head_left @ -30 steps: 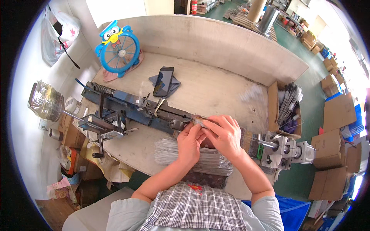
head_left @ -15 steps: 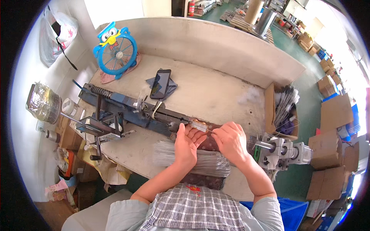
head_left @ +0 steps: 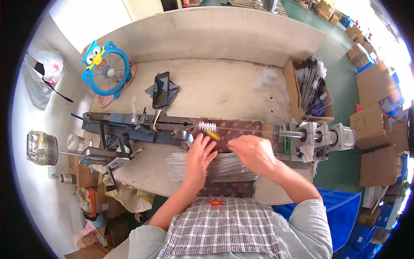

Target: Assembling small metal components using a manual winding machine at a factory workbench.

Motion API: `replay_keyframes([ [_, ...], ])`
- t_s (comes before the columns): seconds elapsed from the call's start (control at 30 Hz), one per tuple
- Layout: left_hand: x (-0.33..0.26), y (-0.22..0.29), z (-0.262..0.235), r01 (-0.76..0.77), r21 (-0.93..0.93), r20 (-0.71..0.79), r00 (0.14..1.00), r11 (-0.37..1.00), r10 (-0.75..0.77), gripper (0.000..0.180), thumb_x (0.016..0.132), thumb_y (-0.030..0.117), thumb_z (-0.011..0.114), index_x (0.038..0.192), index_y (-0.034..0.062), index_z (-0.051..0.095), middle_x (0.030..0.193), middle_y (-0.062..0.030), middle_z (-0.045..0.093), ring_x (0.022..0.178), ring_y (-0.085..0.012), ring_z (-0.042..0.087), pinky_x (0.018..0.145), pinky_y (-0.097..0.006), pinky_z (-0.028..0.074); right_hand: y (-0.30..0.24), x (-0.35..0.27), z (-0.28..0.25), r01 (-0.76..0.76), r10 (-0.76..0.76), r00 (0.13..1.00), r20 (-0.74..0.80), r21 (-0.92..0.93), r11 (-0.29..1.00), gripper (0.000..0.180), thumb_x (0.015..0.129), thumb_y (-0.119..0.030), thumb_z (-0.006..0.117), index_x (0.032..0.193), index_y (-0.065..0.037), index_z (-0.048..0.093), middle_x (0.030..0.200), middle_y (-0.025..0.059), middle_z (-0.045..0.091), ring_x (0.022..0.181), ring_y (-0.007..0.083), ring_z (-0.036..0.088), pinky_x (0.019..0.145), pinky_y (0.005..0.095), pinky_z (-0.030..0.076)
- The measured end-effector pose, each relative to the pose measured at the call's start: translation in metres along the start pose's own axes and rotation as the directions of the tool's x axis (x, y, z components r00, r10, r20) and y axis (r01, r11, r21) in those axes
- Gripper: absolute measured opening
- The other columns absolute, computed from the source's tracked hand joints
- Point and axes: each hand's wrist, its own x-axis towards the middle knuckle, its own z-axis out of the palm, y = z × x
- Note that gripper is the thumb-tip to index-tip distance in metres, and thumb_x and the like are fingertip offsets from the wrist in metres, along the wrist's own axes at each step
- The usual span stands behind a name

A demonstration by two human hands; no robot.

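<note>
A small brush (head_left: 207, 126) with white bristles lies in line with the bench machine, its thin wire stem running right toward the metal spindle (head_left: 293, 134). Just below the bristles is a yellow-brown piece (head_left: 213, 135). My left hand (head_left: 198, 159) has its fingers spread, close to that piece and a small light-blue tip (head_left: 190, 138); nothing shows in its grip. To the right, my right hand (head_left: 255, 152) is bent with its fingers drawn together; what they hold, if anything, is hidden. Under both hands lies a bundle of thin wires (head_left: 224, 167).
The long dark machine bed (head_left: 142, 129) extends left, with a crank frame (head_left: 108, 153) beside it. A phone (head_left: 161, 90) rests on a cloth behind. A blue fan (head_left: 108, 71) stands back left; a carton of wire brushes (head_left: 297, 93) stands back right. A blue bin (head_left: 340, 211) is below right.
Earlier both hands met around a pale piece with a wire. Now the hands are apart, and the white-bristled brush lies uncovered in line with the spindle. The view has shifted.
</note>
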Motion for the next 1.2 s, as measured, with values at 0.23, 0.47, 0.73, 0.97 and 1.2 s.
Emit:
replay_keyframes([
  [0.23, -0.027, 0.031, -0.180, -0.283, -0.094, -0.572, 0.800, 0.954, 0.181, 0.038, 0.091, 0.036, 0.056, 0.115, 0.0064, 0.053, 0.103, -0.0072, 0.062, 0.085, -0.0178, 0.060, 0.070, -0.032, 0.050, 0.015, -0.022, 0.017, 0.010, 0.027, 0.969, 0.247, -0.151, 0.989, 0.007, 0.079, -0.017, 0.062, 0.080, -0.009, 0.062, 0.081, 0.0059, 0.055, 0.081, 0.0242, 0.062, 0.064, 0.0380, 0.053],
  [0.47, -0.074, 0.096, -0.373, -0.448, 0.035, -0.896, 0.381, 0.893, 0.226, 0.044, 0.082, 0.044, 0.066, 0.100, 0.0050, 0.058, 0.096, -0.0023, 0.061, 0.080, -0.0130, 0.057, 0.063, -0.028, 0.046, 0.014, -0.019, 0.023, -0.134, 0.167, 0.955, 0.244, -0.147, 0.980, 0.012, 0.083, -0.022, 0.060, 0.081, -0.010, 0.061, 0.084, 0.0052, 0.057, 0.083, 0.0264, 0.062, 0.065, 0.0401, 0.051],
  [0.73, -0.048, 0.053, -0.258, -0.485, 0.052, -0.880, 0.390, 0.873, 0.269, 0.038, 0.088, 0.038, 0.060, 0.102, 0.0031, 0.058, 0.092, -0.0059, 0.062, 0.093, -0.0164, 0.058, 0.079, -0.028, 0.048, 0.026, -0.027, 0.010, -0.167, 0.187, 0.953, 0.238, -0.101, 0.981, 0.011, 0.086, -0.022, 0.057, 0.086, -0.012, 0.063, 0.088, 0.0055, 0.059, 0.080, 0.0277, 0.062, 0.066, 0.0402, 0.051],
  [0.97, -0.012, 0.010, -0.104, -0.178, -0.326, -0.359, 0.932, 0.928, 0.052, 0.021, 0.091, 0.018, 0.055, 0.104, 0.0016, 0.054, 0.106, -0.0105, 0.060, 0.100, -0.0202, 0.057, 0.090, -0.035, 0.046, 0.026, -0.033, 0.001, -0.237, 0.253, 0.956, 0.147, -0.118, 0.964, 0.007, 0.085, -0.013, 0.055, 0.090, -0.010, 0.059, 0.087, 0.0062, 0.060, 0.080, 0.0283, 0.062, 0.065, 0.0398, 0.051],
  [1.2, 0.018, -0.002, 0.000, 0.196, 0.145, -0.191, 0.967, 0.970, -0.167, 0.023, 0.087, 0.022, 0.059, 0.100, 0.0032, 0.054, 0.088, -0.0081, 0.059, 0.089, -0.0213, 0.058, 0.082, -0.036, 0.046, 0.018, -0.039, -0.017, 0.088, -0.035, 0.989, 0.140, -0.389, 0.917, 0.019, 0.070, -0.006, 0.059, 0.088, -0.006, 0.056, 0.075, 0.0066, 0.054, 0.069, 0.0240, 0.061, 0.057, 0.0361, 0.051],
])
